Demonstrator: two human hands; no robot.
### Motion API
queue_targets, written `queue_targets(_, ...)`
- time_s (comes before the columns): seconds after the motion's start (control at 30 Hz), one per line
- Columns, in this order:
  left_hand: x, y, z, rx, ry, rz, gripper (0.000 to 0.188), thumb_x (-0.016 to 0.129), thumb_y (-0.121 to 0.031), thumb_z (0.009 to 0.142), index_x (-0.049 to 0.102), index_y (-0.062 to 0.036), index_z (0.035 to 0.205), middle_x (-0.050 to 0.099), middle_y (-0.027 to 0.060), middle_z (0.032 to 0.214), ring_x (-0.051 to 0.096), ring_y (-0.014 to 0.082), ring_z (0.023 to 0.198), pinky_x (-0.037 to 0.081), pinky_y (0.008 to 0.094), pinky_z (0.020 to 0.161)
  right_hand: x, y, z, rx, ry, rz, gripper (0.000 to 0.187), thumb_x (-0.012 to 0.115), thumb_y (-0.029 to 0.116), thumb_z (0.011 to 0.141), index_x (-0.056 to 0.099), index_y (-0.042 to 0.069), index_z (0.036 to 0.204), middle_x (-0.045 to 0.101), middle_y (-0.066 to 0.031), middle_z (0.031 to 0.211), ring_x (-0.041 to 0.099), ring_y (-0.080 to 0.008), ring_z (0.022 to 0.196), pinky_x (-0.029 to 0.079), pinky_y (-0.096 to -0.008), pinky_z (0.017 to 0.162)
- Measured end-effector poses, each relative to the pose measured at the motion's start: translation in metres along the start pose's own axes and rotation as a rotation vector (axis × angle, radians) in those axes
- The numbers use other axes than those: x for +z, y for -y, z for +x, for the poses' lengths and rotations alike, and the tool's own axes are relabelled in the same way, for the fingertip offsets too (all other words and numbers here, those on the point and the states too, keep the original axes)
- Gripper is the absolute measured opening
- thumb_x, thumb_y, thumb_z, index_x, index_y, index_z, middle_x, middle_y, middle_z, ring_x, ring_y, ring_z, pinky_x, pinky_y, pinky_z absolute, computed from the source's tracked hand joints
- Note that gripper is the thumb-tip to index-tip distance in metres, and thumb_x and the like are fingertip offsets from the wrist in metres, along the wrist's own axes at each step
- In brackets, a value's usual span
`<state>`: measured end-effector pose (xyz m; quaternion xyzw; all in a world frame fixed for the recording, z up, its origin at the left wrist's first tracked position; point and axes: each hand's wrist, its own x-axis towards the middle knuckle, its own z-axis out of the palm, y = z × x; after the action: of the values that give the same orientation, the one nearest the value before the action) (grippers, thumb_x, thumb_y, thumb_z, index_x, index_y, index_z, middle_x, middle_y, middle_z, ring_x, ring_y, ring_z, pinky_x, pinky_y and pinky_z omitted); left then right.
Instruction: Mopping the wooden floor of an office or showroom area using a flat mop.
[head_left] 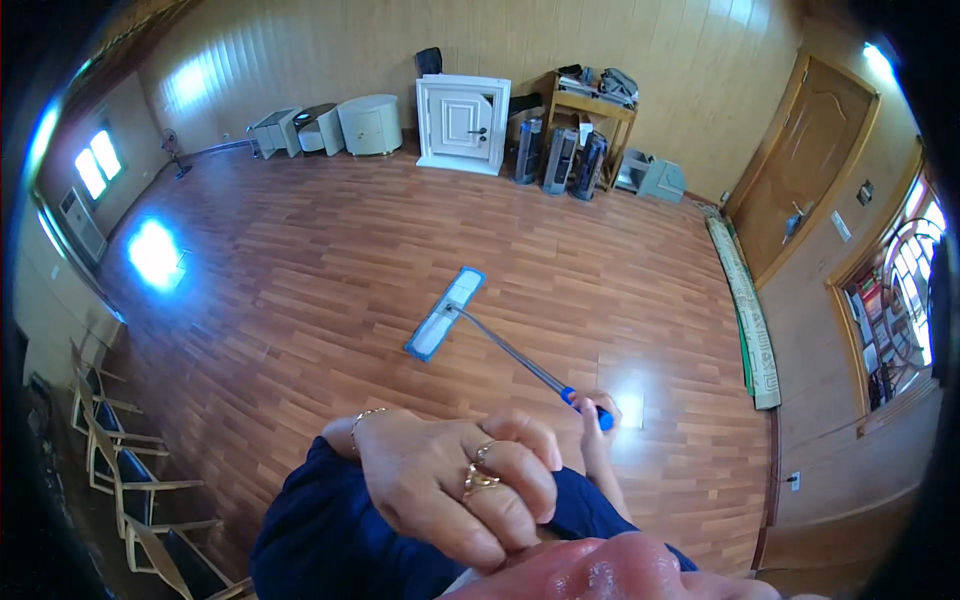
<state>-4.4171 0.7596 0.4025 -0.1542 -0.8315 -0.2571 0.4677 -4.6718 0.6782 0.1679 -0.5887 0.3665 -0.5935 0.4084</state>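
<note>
A flat mop [437,327] with a blue-edged, whitish head lies on the wooden floor ahead of me, tilted across the planks. Its grey pole runs down to a blue grip, where my right hand [598,407] is closed around the handle. Much nearer the camera, my left hand [450,480] is raised high with its fingers curled in. Gold rings and a thin bracelet show on it. Whatever those fingertips pinch or touch, if anything, is hidden.
Several wooden chairs [125,470] line the left side. Along the far wall stand a white round cabinet [370,126], a white panelled door piece [462,125], tower heaters [560,160] and a wooden table [590,103]. A rolled carpet [745,310] lies along the right wall, near a door [808,160].
</note>
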Motion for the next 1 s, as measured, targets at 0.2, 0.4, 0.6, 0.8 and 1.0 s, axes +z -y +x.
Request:
queue_targets(0.2, -0.062, 0.037, -0.033, 0.198, -0.456, 0.503, 0.019, 0.063, -0.017, 0.089, 0.069, -0.0151, 0.071, 0.067, 0.0024, 0.081, 0.063, 0.0212, 0.074, 0.046, 0.0436, 0.071, 0.023, -0.007, 0.048, 0.013, -0.165, 0.054, 0.014, 0.051, 0.001, 0.084, 0.053, 0.001, 0.070, 0.059, -0.0126, 0.072, 0.061, -0.0251, 0.076, 0.047, -0.0380, 0.080)
queue_targets(0.4, -0.138, 0.018, -0.079, 0.110, -0.571, 0.672, 0.010, 0.061, -0.025, 0.093, 0.062, -0.0184, 0.086, 0.064, 0.0018, 0.086, 0.064, 0.0222, 0.087, 0.048, 0.0430, 0.080, 0.073, 0.001, 0.058, -0.077, -0.276, 0.086, 0.016, 0.052, 0.008, 0.086, 0.048, 0.004, 0.071, 0.053, -0.0098, 0.065, 0.056, -0.0236, 0.070, 0.045, -0.0365, 0.074)
queue_targets(0.6, -0.177, 0.007, -0.084, 0.189, -0.654, 0.740, 0.010, 0.062, -0.030, 0.092, 0.058, -0.0221, 0.088, 0.062, -0.0007, 0.091, 0.062, 0.0213, 0.088, 0.045, 0.0435, 0.083, 0.081, -0.020, 0.085, -0.080, -0.318, 0.124, 0.013, 0.047, 0.005, 0.084, 0.043, 0.005, 0.071, 0.050, -0.0094, 0.063, 0.051, -0.0219, 0.063, 0.042, -0.0367, 0.069)
queue_targets(0.8, -0.198, -0.022, -0.092, 0.322, -0.928, 0.847, 0.023, 0.073, -0.036, 0.082, 0.064, -0.0163, 0.077, 0.059, 0.0010, 0.070, 0.059, 0.0217, 0.064, 0.041, 0.0407, 0.063, 0.075, -0.009, 0.127, -0.247, -0.367, 0.092, 0.025, 0.050, 0.012, 0.083, 0.036, 0.010, 0.063, 0.040, -0.0051, 0.059, 0.043, -0.0181, 0.060, 0.039, -0.0337, 0.066)
queue_targets(1.0, -0.165, -0.053, -0.085, -0.108, -1.150, 1.058, 0.046, 0.047, -0.064, 0.090, 0.058, -0.0225, 0.073, 0.060, -0.0078, 0.075, 0.061, 0.0166, 0.086, 0.038, 0.0494, 0.090, 0.077, -0.023, 0.200, -0.186, -0.408, 0.202, 0.025, 0.052, 0.015, 0.085, 0.039, 0.010, 0.065, 0.037, -0.0028, 0.057, 0.042, -0.0153, 0.059, 0.040, -0.0326, 0.065)
